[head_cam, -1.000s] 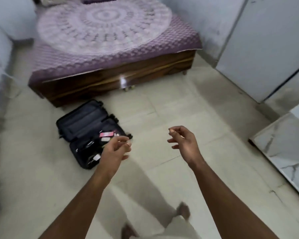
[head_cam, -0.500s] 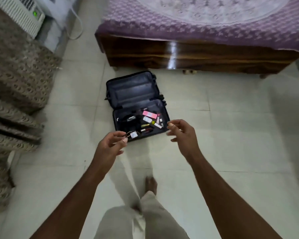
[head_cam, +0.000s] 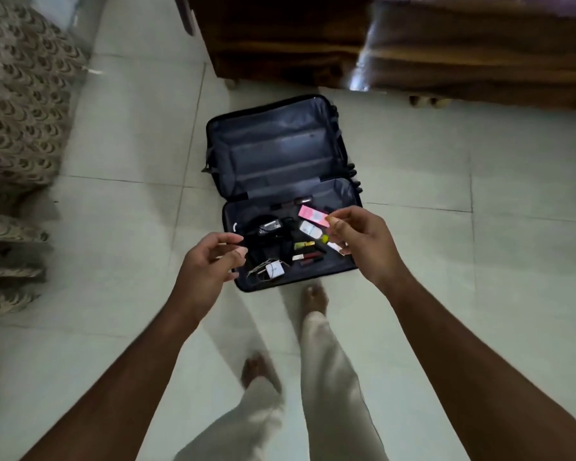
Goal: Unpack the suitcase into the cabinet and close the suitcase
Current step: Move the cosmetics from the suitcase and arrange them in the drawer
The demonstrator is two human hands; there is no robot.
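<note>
Bare arms, feet; cream trousers (head_cam: 326, 377)

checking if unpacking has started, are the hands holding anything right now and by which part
Nothing is held. The left hand and right hand hover empty, fingers loosely curled, above the open suitcase, whose small items still lie inside.

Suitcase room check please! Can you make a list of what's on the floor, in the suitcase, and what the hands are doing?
Surface: pale tiled floor, bare around the case.
Job's things: black suitcase lies open; far half empty, near half holds a pink box, a white bottle and small tubes.
Clutter: nothing seen outside the case.
Grippers: left hand and right hand hover over the near half, fingers loosely curled, empty.
Cables: white charger with cord in the case.
Surroundings: wooden bed base behind; patterned fabric at the left.
</note>
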